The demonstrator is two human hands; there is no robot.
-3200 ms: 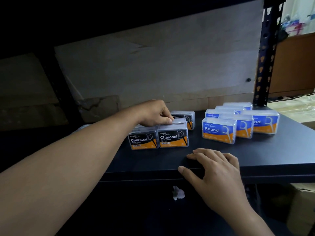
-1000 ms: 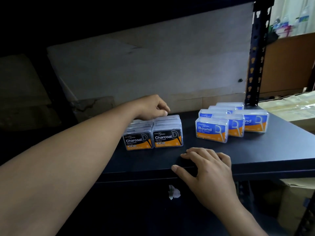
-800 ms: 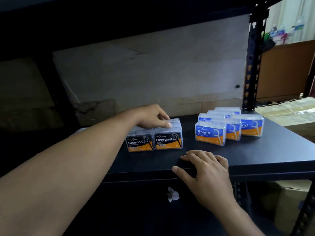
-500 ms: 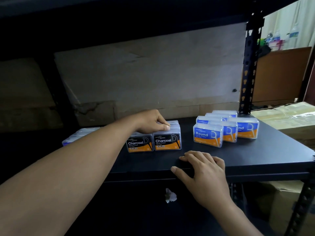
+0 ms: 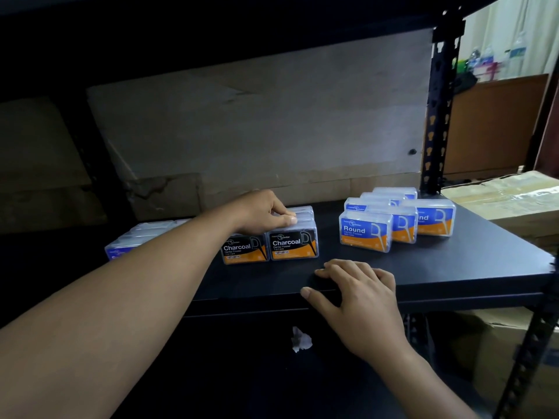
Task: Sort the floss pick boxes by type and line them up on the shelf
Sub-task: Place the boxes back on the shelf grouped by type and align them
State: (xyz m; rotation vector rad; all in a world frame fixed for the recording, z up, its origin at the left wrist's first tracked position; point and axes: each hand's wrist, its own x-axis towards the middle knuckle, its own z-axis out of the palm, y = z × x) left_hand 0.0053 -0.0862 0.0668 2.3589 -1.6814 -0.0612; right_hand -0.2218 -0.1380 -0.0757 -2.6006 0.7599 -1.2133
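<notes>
Two rows of black-and-orange Charcoal floss boxes (image 5: 292, 245) stand mid-shelf, labels facing me. My left hand (image 5: 262, 212) lies on top of them, fingers curled round a box in the right row behind the front one. Several blue-and-orange Round floss boxes (image 5: 365, 231) stand grouped further right on the black shelf (image 5: 447, 264). More blue-labelled boxes (image 5: 133, 241) sit in shadow at the left, partly hidden by my left forearm. My right hand (image 5: 360, 294) rests flat on the shelf's front edge, holding nothing.
A black upright post (image 5: 435, 116) bounds the shelf at the back right. Cardboard sheets line the rear wall. Wrapped cartons (image 5: 508, 195) sit beyond the post, and another carton stands under the shelf. A crumpled white scrap (image 5: 300, 342) lies below the front edge.
A Charcoal box that stood apart behind the right row has been brought into line with it. My left hand stays on those boxes; my right hand has not moved. The camera tilted slightly.
</notes>
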